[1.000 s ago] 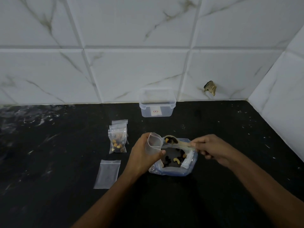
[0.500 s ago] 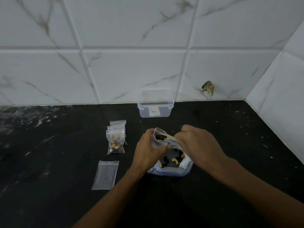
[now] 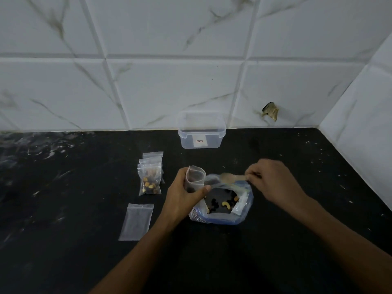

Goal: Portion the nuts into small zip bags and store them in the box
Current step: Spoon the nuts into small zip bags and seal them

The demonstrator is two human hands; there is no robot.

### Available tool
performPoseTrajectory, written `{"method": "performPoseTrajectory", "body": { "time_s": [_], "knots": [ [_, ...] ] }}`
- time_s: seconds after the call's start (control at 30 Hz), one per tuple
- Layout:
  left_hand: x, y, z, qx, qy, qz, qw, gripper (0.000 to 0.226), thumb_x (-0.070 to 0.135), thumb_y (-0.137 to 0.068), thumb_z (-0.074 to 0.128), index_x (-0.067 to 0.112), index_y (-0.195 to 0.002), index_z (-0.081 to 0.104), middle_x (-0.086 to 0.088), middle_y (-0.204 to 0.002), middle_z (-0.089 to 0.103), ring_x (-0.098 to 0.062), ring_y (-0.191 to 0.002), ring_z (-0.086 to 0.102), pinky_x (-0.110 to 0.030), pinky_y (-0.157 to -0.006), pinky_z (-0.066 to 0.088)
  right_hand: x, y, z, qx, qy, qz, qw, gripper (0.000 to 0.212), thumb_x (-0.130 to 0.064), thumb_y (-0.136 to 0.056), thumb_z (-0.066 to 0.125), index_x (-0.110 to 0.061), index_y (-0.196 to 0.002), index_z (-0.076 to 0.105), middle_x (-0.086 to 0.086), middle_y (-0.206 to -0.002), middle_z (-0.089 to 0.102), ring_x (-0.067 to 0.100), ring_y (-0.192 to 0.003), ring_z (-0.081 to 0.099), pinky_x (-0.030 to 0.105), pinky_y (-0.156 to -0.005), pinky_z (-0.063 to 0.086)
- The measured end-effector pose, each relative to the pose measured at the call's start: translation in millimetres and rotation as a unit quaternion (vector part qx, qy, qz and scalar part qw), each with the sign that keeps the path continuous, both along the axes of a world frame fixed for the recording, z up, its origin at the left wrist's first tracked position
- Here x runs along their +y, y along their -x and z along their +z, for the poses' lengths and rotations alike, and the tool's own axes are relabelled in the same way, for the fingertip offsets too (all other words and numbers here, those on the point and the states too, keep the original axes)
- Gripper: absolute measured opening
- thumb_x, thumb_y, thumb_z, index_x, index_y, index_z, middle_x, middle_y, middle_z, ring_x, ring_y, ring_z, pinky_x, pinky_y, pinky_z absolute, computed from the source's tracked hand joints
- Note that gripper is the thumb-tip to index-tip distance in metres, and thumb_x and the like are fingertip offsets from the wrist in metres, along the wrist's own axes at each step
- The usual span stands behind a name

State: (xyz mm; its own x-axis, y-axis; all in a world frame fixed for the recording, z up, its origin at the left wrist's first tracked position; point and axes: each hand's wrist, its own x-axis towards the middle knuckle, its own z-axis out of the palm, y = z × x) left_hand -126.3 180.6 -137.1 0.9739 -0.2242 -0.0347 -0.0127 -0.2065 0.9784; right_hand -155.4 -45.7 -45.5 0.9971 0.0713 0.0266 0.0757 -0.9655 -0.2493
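My left hand (image 3: 182, 194) grips a small clear zip bag (image 3: 195, 177) upright with its mouth open; a few dark nuts lie in its bottom. My right hand (image 3: 273, 181) pinches the handle of a wooden spoon (image 3: 230, 177), held level just right of the small bag and above the large open bag of mixed nuts (image 3: 222, 205) on the black counter. The spoon's bowl looks empty. A clear plastic box (image 3: 201, 132) without a lid stands against the wall behind.
Filled small zip bags (image 3: 150, 177) lie stacked to the left of my left hand. An empty flat zip bag (image 3: 136, 221) lies nearer to me on the left. Tiled walls close the back and the right side. A hole (image 3: 270, 111) marks the back wall.
My right hand tipped the spoon's nuts into the small bag half a second ago and has since drawn back to the right with the spoon. The small bag now holds nuts.
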Motion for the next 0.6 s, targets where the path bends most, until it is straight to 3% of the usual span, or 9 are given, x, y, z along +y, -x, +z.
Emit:
{"method": "performPoseTrajectory", "body": {
  "time_s": [0.1, 0.2, 0.4, 0.6],
  "knots": [
    [2.3, 6.3, -8.7, 0.020, 0.012, -0.028, 0.999, 0.050, 0.028, -0.080, 0.080, 0.040, -0.118, 0.050, 0.014, -0.116, 0.062, 0.005, -0.105, 0.061, -0.016, -0.080, 0.053, -5.2, -0.1, -36.9, 0.077, 0.053, -0.013, 0.995, 0.014, -0.022, -0.097, 0.053, -0.020, -0.095, 0.066, -0.002, -0.096, 0.061, 0.006, -0.081, 0.059, 0.022, -0.077, 0.050],
    [0.5, 10.9, -16.8, 0.041, 0.022, -0.048, 0.998, 0.053, 0.030, -0.079, 0.079, 0.039, -0.123, 0.051, 0.015, -0.118, 0.062, 0.002, -0.109, 0.060, -0.019, -0.083, 0.054, -4.3, 0.4, -64.2, 0.129, 0.096, -0.008, 0.987, 0.011, -0.019, -0.096, 0.055, -0.020, -0.100, 0.064, -0.001, -0.099, 0.058, 0.009, -0.085, 0.058, 0.020, -0.073, 0.045],
    [-3.4, 13.6, -24.9, 0.049, 0.040, -0.049, 0.997, 0.056, 0.032, -0.077, 0.081, 0.039, -0.125, 0.052, 0.012, -0.119, 0.063, -0.006, -0.112, 0.061, -0.029, -0.090, 0.056, 6.7, 6.2, -91.9, 0.162, -0.069, -0.041, 0.984, 0.018, -0.015, -0.094, 0.057, -0.015, -0.083, 0.072, -0.005, -0.073, 0.063, 0.004, -0.065, 0.059, 0.015, -0.053, 0.039],
    [-3.4, 16.5, -24.3, 0.052, 0.038, -0.053, 0.997, 0.055, 0.028, -0.079, 0.080, 0.039, -0.124, 0.050, 0.008, -0.120, 0.063, -0.007, -0.110, 0.063, -0.028, -0.087, 0.057, 27.1, -0.2, -101.9, 0.213, -0.161, -0.091, 0.959, 0.019, -0.016, -0.096, 0.054, -0.020, -0.092, 0.073, -0.007, -0.080, 0.064, 0.004, -0.074, 0.059, 0.015, -0.060, 0.040]
  ]
}}
